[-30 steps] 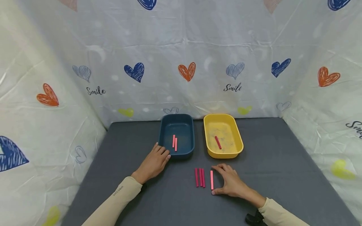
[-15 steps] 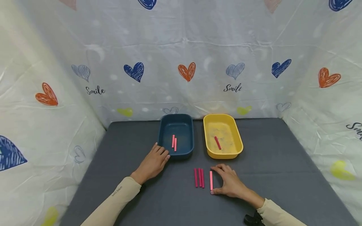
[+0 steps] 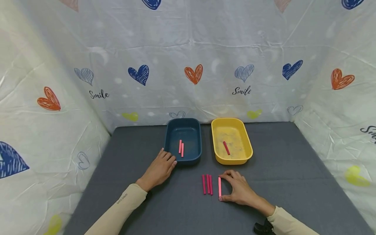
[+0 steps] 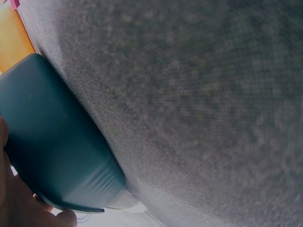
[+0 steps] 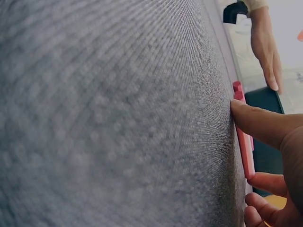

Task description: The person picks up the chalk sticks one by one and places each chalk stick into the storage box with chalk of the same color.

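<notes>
In the head view, my right hand (image 3: pixel 236 189) pinches a light pink stick (image 3: pixel 219 187) end to end between thumb and index finger. The stick (image 5: pixel 245 153) lies along the tabletop in the right wrist view. Left of it are three dark pink sticks (image 3: pixel 208 184), side by side. My left hand (image 3: pixel 158 169) holds the near left corner of a dark blue tray (image 3: pixel 196 160), fingertips over its rim. The left wrist view shows the tray's outer wall (image 4: pixel 57 132) close up. Two light pink sticks (image 3: pixel 181 148) lie inside that tray.
A yellow tray (image 3: pixel 248 153) stands right of the blue one, with a dark pink stick (image 3: pixel 226 148) in it. Grey cloth (image 3: pixel 176 212) covers the table. White curtains (image 3: pixel 164 42) printed with hearts rise behind and on both sides.
My right thumb and index finger have closed in slightly on the ends of the light pink stick. My left hand and both trays have kept their places.
</notes>
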The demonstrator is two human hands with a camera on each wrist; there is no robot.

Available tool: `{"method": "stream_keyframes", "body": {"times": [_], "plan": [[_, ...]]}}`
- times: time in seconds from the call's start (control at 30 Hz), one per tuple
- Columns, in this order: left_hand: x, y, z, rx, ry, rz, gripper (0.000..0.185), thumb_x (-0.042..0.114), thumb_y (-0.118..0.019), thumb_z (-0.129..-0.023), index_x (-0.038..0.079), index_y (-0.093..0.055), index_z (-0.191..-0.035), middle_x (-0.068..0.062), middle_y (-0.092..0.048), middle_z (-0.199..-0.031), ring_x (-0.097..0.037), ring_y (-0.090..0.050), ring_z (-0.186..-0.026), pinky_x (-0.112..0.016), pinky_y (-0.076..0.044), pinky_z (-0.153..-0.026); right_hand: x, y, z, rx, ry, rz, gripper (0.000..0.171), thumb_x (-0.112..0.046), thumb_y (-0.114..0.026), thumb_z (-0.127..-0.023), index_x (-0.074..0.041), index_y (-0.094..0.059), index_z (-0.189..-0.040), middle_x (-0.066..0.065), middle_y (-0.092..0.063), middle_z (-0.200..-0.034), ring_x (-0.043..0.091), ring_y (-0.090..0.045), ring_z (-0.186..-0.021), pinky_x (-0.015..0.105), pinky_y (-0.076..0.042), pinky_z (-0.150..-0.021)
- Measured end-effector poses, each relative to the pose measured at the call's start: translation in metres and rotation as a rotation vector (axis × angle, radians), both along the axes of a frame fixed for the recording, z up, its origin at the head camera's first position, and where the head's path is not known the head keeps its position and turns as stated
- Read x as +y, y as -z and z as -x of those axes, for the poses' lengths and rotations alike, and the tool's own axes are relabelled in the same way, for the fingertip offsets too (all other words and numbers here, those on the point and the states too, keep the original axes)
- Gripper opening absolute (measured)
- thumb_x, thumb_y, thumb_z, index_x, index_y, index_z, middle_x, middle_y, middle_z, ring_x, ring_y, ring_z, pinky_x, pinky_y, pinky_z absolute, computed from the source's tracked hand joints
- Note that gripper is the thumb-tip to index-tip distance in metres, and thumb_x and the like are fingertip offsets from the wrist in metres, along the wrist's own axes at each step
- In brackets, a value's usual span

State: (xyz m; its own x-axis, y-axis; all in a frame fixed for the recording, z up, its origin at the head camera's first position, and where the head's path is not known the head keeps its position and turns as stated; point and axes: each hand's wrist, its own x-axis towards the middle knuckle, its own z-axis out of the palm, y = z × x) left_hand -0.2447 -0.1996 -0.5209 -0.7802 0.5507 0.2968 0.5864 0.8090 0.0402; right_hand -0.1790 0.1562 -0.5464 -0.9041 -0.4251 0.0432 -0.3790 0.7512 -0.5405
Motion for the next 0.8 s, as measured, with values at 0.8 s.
{"method": "stream_keyframes", "body": {"times": [0.8], "plan": [[-0.003, 0.0, 0.0, 0.001, 0.007, 0.024, 0.024, 0.028, -0.043, -0.106, 0.013, -0.061, -0.103, -0.007, -0.059, -0.099, -0.026, -0.057, -0.103, -0.057, -0.03, -0.116, 0.0, -0.016, -0.001, -0.094, 0.05, 0.131, 0.079, -0.047, -0.089, -0.065, -0.018, -0.06, -0.132, 0.001, -0.053, -0.128, 0.025, -0.048, -0.124, 0.06, -0.037, -0.102]]}}
